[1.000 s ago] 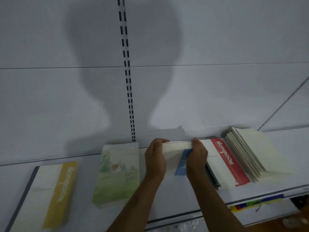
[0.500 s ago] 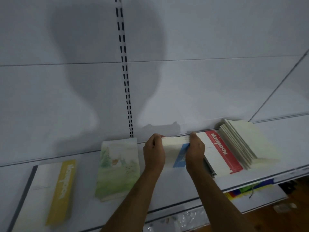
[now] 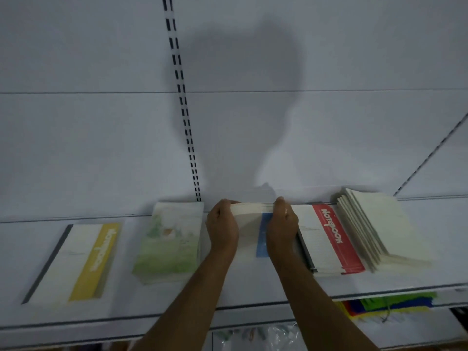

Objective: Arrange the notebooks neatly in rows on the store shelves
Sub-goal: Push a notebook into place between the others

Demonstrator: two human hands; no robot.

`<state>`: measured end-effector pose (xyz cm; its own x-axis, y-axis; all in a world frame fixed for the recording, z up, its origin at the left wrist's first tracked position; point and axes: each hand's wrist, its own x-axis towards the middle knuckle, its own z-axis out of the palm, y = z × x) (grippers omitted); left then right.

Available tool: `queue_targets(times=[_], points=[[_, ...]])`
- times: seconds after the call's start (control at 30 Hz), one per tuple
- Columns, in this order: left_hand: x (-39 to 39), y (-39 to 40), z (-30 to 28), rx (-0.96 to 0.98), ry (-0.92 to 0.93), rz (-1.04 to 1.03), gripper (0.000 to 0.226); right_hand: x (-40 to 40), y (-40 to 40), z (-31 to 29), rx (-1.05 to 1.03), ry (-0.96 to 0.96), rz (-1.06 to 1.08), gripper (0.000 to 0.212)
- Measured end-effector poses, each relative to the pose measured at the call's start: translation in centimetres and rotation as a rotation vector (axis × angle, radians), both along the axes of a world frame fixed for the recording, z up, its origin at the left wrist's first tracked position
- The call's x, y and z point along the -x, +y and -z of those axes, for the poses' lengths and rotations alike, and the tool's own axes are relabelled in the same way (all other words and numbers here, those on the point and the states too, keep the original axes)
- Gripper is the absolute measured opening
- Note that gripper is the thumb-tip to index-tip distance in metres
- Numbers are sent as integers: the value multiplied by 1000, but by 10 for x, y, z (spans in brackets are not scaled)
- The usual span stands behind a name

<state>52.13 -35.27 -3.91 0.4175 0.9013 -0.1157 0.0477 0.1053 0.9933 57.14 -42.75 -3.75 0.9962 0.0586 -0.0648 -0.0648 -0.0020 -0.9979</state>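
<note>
Five notebook stacks (image 3: 329, 239) on one shelf (image 3: 253, 292); two hands (image 3: 222, 229).

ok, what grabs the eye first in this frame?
Two hands at the middle of the shelf: the left hand and right hand grip the sides of a blue-striped notebook stack. Beside it on the right lie a red-striped notebook stack and a fanned plain stack; on the left lie a green illustrated stack and a yellow-striped notebook.

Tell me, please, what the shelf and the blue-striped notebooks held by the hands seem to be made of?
Shelf: likely painted metal; smooth, matte white, thin edge. Blue-striped notebooks, gripped by left hand and right hand: paper; layered pale page edges, matte cover.
</note>
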Motion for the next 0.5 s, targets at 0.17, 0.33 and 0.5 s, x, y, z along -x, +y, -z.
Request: queue_targets(times=[0.17, 0.33, 0.5], points=[[-2, -10, -6, 27, -7, -21, 33, -7, -9, 2, -17, 58, -39, 32], [4, -15, 3, 15, -17, -59, 36, -3, -16, 8, -4, -37, -122, 37], [8, -13, 3, -16, -23, 29, 38, -4, -19, 11, 15, -25, -155, 37]])
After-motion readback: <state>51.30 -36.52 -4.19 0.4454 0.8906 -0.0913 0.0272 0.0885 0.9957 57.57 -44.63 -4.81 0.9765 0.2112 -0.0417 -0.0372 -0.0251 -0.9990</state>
